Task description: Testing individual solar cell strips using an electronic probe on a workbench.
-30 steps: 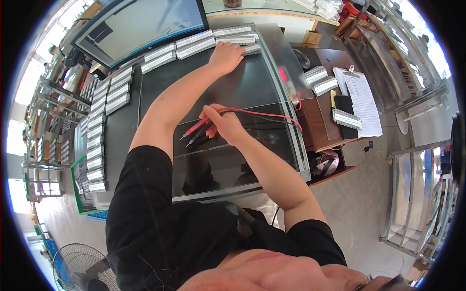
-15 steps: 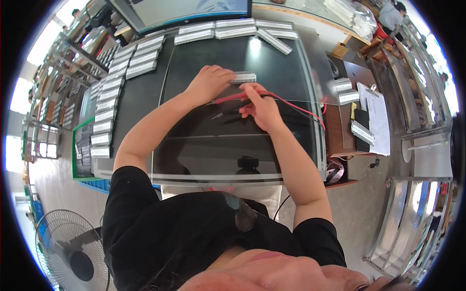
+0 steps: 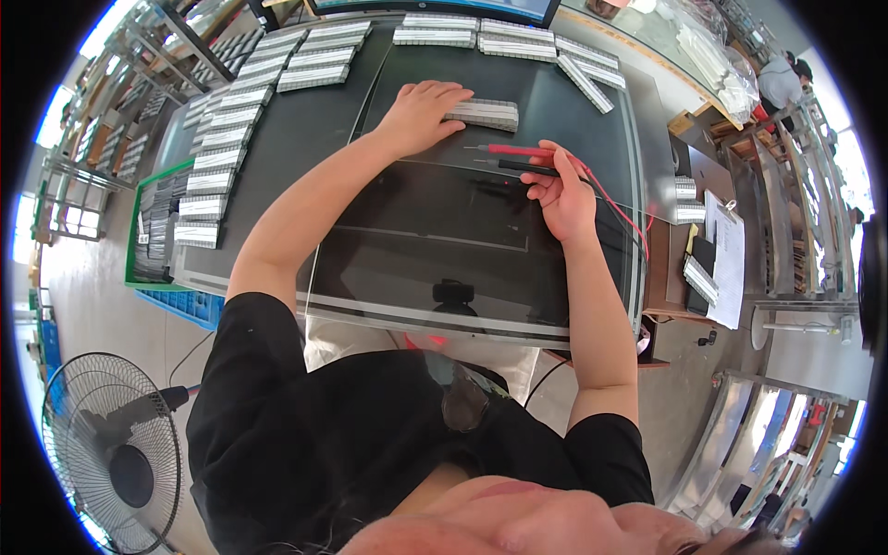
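My left hand (image 3: pixel 421 120) grips the left end of a short grey-and-white slatted block (image 3: pixel 488 114), which rests on the dark glass tabletop (image 3: pixel 416 199). Fingers lie over its far side and the thumb presses the near side. To the right, my right hand (image 3: pixel 564 196) is closed around a pair of test probes. The red probe (image 3: pixel 520 150) lies above the black probe (image 3: pixel 514 166), both with bare metal tips aimed left. Those tips are apart from the block, a little nearer to me. A red lead (image 3: pixel 606 192) runs from the probes toward the table's right edge.
Similar blocks (image 3: pixel 215 157) line the table's left side, and more blocks (image 3: pixel 516 42) lie along the far edge below a monitor (image 3: pixel 444 7). A green crate (image 3: pixel 148 268) stands at left. A clipboard (image 3: pixel 726 264) sits on the right-hand desk. A fan (image 3: pixel 129 462) stands lower left.
My right hand has drawn the probes right, away from my left hand and the block. The probes now lie nearly level. My left hand still holds the block, and the whole view has shifted.
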Demonstrator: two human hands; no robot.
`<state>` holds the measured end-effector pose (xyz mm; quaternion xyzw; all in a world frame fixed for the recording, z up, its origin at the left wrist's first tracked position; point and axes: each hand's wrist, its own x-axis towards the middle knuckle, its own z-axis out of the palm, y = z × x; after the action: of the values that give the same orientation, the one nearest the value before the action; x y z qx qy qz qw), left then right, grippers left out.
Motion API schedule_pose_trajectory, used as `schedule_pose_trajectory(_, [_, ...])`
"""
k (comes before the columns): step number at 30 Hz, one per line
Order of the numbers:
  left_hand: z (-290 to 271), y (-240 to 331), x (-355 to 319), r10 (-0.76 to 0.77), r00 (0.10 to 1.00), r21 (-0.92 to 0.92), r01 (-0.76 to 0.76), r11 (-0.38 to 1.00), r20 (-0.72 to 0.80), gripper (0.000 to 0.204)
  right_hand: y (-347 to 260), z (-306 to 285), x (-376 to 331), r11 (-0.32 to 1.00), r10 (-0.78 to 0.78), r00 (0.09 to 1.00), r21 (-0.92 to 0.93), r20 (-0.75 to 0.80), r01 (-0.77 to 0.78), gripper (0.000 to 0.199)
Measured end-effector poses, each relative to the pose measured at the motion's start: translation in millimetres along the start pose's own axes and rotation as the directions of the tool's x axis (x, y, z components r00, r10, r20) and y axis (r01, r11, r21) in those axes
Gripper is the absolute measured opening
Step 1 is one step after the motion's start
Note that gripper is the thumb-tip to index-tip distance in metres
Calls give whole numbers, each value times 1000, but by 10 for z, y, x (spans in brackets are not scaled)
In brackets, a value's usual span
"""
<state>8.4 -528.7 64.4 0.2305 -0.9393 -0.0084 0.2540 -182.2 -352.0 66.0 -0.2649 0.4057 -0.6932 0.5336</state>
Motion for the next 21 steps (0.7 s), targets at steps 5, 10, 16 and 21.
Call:
schedule_pose_trajectory(5, [-22, -78, 16, -63, 998, -113, 66, 991, 29, 43, -6, 3, -2, 1000, 0, 1000, -22, -27, -1, 31])
schedule_pose_trajectory(10, [-59, -45, 32, -39, 999, -106, 38, 994, -2, 39, -15, 35, -16, 1000, -22, 998, -14, -55, 21, 30])
schedule_pose_trajectory(16, [-174, 159, -135, 106, 984, -29, -111, 993, -142, 34, -19, 2, -24, 991, -126, 982, -67, -144, 118, 28])
schedule_pose_trajectory(21, [-168, 449, -374, 69, 998, -149, -71, 986, -13, 32, -1, 16, -15, 978, -177, 975, -137, -133, 159, 28])
